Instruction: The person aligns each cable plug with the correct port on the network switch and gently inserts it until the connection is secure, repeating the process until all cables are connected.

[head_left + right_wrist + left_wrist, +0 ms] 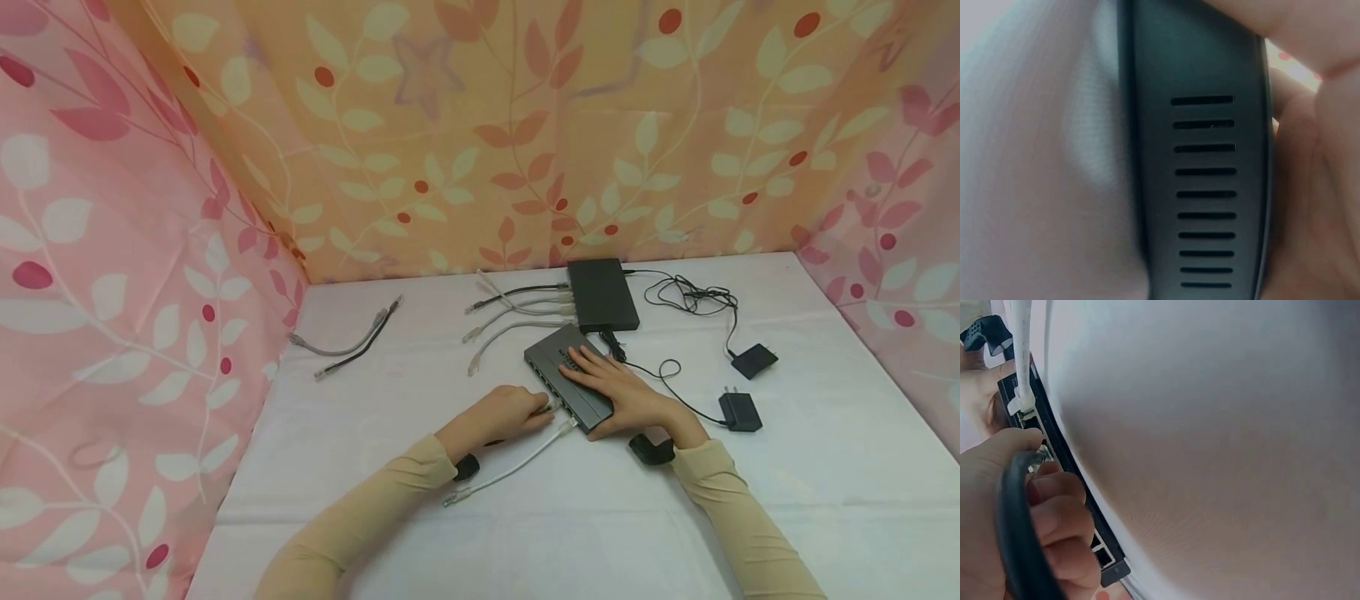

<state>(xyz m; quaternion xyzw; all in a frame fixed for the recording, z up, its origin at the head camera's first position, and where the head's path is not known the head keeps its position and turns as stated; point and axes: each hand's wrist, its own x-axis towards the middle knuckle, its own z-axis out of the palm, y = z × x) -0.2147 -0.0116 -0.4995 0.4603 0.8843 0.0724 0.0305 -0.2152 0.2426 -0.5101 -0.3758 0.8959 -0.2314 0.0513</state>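
A grey network switch (555, 354) lies slanted on the table, its row of ports facing left. My left hand (502, 414) pinches the clear plug (1042, 454) of a short black network cable (1015, 519) at one of those ports; how deep the plug sits is hidden by the fingers. Beside it, a white network cable (517, 465) is plugged into the port nearest me, its other end loose on the table. Spread across the top of the switch, my right hand (618, 392) presses on it with straight fingers, thumb at the near edge. Side vents show in the right wrist view.
Behind stands a black box (602, 293) with several short cables (517, 329) plugged into its left side. Two loose cables (360, 342) lie at the left. Black power adapters (741, 412) and a tangled cord (690, 296) are at the right. Patterned curtains (465, 150) enclose the table.
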